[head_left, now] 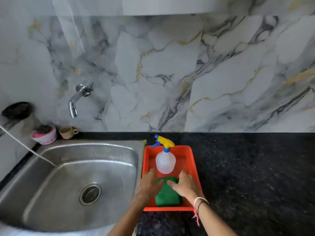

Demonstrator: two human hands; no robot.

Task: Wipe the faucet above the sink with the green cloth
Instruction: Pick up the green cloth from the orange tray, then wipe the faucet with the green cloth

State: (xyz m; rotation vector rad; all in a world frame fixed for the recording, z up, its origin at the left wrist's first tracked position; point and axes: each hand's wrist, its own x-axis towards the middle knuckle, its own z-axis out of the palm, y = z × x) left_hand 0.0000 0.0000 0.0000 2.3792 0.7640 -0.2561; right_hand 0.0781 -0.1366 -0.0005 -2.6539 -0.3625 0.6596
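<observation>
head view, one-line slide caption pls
Both hands on the green cloth in an orange tray, faucet unwiped.

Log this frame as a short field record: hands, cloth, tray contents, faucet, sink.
left hand: on the left edge of the cloth, palm down, fingers spread
right hand: on the right side of the cloth, palm down
cloth: green, folded, lying in the near half of the tray, not yet lifted
tray: orange, on the dark counter right of the sink
spray bottle: upright in the tray, behind the cloth
faucet: chrome, wall-mounted above the sink, untouched
sink: steel, a thin white tube ends in it
</observation>
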